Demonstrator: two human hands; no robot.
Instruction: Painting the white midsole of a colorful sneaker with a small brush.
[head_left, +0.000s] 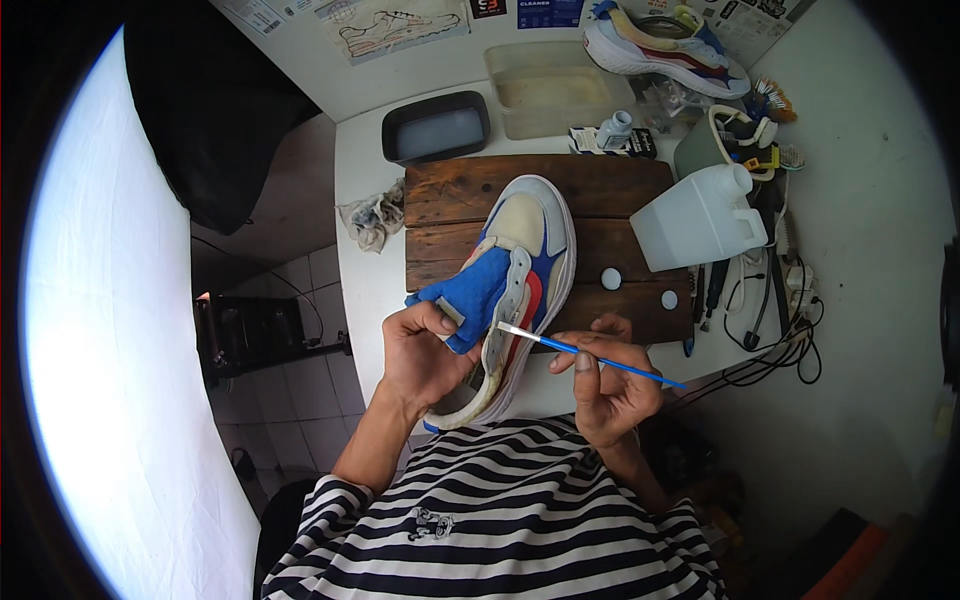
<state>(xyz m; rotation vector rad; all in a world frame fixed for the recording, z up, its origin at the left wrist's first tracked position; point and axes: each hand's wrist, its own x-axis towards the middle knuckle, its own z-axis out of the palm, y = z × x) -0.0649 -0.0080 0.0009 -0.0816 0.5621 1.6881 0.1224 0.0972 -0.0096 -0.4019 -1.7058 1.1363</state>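
A sneaker [545,275] in white, blue, red and cream lies lengthwise over a dark wooden board [450,190], toe pointing away from me. My left hand [415,355] pinches its blue tongue [477,290], folding it out to the left so the eyelet strip is exposed. Between the thumb and fingers of my right hand [612,385] is a thin paintbrush [600,360] with a blue handle. Its pale bristles meet the eyelet strip beside the tongue. Two small white caps, a left cap [611,279] and a right cap [669,299], rest on the board.
Beyond the board are a black tray [436,127], a clear plastic tub [555,92] and a small open bottle [615,130]. A white jug [695,220] overlaps the board's right side. Cables [790,330] tangle farther right. A crumpled rag [372,217] lies left; another sneaker [665,55] sits at the back.
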